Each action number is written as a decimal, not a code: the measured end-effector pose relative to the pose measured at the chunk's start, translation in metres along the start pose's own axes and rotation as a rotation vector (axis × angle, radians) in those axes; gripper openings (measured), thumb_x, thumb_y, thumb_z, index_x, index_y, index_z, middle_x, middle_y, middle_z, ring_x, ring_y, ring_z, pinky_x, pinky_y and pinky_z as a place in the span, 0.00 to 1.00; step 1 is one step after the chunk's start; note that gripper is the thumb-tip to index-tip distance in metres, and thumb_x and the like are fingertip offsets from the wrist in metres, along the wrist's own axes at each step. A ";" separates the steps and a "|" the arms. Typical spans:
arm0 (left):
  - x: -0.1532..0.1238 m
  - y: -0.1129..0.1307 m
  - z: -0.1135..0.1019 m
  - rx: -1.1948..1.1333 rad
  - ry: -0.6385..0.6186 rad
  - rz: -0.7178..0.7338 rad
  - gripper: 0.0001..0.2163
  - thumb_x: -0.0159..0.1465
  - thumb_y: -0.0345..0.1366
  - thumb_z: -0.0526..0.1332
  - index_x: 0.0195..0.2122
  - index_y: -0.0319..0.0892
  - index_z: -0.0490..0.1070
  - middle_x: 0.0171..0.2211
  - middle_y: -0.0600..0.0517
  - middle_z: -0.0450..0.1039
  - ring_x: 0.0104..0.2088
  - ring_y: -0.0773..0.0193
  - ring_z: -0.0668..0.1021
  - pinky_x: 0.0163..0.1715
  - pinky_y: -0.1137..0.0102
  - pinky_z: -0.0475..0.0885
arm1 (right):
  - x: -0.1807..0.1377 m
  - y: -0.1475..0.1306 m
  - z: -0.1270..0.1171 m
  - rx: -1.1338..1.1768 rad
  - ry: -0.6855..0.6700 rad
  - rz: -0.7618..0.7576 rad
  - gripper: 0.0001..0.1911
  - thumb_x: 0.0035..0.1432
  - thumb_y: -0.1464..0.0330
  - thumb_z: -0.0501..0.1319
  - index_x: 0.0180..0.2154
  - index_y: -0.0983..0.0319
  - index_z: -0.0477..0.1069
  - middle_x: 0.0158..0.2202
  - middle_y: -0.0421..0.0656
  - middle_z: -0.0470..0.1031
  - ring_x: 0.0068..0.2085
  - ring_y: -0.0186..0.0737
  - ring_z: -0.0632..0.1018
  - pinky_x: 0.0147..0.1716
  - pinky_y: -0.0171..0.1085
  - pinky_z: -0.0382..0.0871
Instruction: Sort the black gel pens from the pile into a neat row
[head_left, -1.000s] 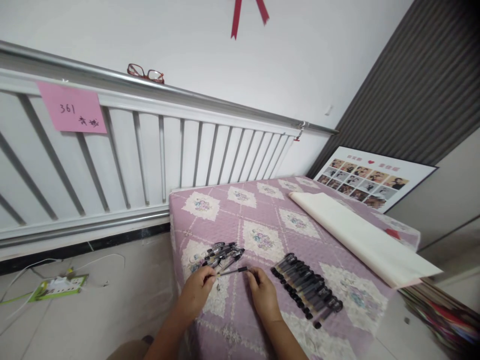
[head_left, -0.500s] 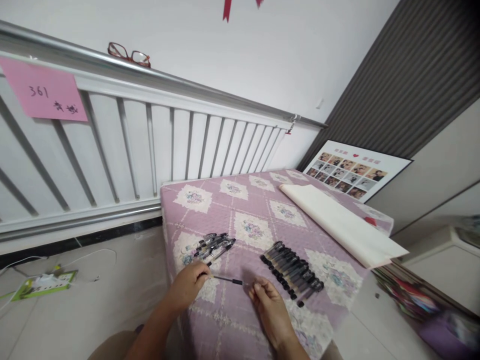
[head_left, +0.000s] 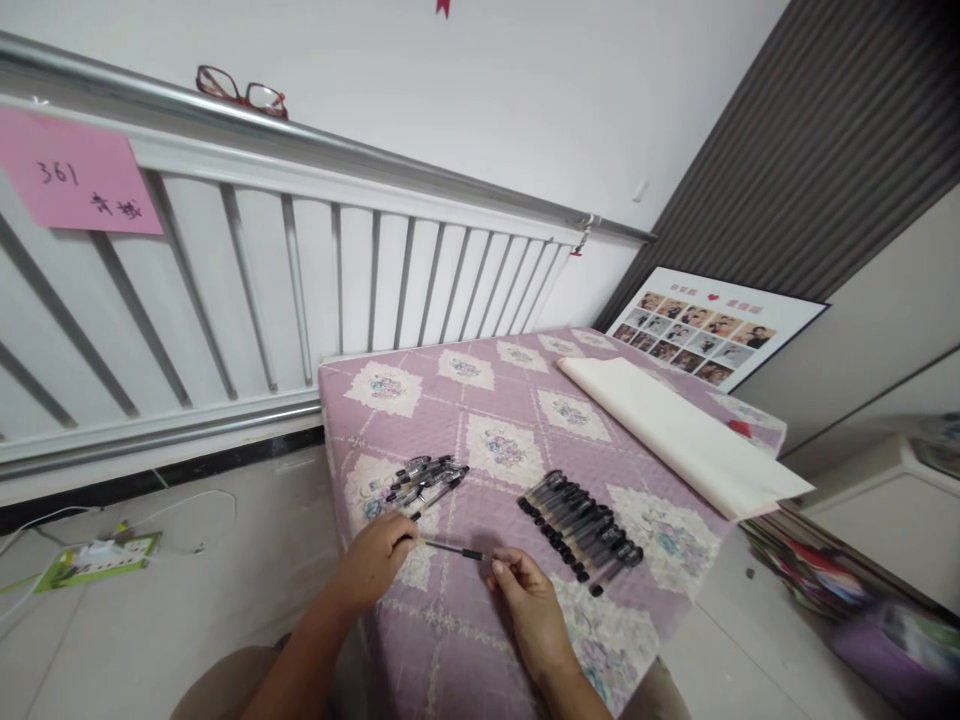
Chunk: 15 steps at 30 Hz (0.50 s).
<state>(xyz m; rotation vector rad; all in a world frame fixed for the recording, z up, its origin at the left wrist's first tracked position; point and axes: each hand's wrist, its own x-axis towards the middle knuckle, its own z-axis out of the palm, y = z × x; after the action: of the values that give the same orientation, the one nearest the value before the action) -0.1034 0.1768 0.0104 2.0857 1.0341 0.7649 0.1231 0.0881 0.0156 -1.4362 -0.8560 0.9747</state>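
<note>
My left hand is closed on one end of a thin black pen refill that lies level just above the purple quilted table cover. My right hand pinches the refill's other end, the black tip. Just beyond my left hand lies a small loose pile of pen parts. Right of my right hand, several black capped pens lie side by side in a neat slanted row.
A long cream paper roll lies along the table's right side. A white radiator with a pink note and red glasses stands behind. A photo board leans right. A power strip lies on the floor at left.
The view has shifted, so everything sits lower and further left. My hands have drawn slightly apart, and more of the thin refill shows between them.
</note>
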 end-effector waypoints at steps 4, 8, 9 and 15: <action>0.000 0.001 0.000 0.005 -0.004 0.001 0.08 0.61 0.32 0.52 0.33 0.44 0.70 0.34 0.52 0.71 0.37 0.62 0.72 0.39 0.69 0.64 | -0.001 -0.002 0.001 -0.119 -0.019 -0.056 0.15 0.45 0.57 0.67 0.32 0.60 0.74 0.29 0.41 0.75 0.30 0.38 0.72 0.31 0.35 0.66; 0.000 -0.002 0.000 0.018 -0.013 0.010 0.08 0.61 0.32 0.52 0.33 0.44 0.70 0.34 0.52 0.71 0.38 0.62 0.72 0.40 0.69 0.64 | 0.000 -0.003 0.003 -0.167 -0.029 -0.100 0.16 0.44 0.56 0.67 0.32 0.60 0.74 0.29 0.42 0.76 0.31 0.40 0.73 0.33 0.37 0.67; 0.000 -0.002 0.001 0.023 -0.016 0.012 0.08 0.61 0.32 0.52 0.33 0.44 0.71 0.34 0.52 0.71 0.38 0.62 0.72 0.40 0.69 0.64 | 0.000 -0.004 0.003 -0.173 -0.032 -0.103 0.16 0.44 0.56 0.67 0.32 0.60 0.74 0.29 0.42 0.76 0.31 0.41 0.73 0.34 0.37 0.67; -0.001 -0.002 0.001 0.046 -0.015 0.018 0.08 0.62 0.33 0.52 0.34 0.44 0.71 0.34 0.52 0.71 0.38 0.61 0.71 0.39 0.68 0.64 | 0.000 -0.006 0.003 -0.194 -0.058 -0.093 0.17 0.44 0.55 0.67 0.32 0.60 0.74 0.27 0.40 0.74 0.31 0.39 0.72 0.33 0.35 0.66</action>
<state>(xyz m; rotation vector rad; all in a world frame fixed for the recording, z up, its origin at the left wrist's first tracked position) -0.1042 0.1765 0.0077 2.1390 1.0352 0.7399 0.1203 0.0899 0.0213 -1.5230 -1.0745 0.8859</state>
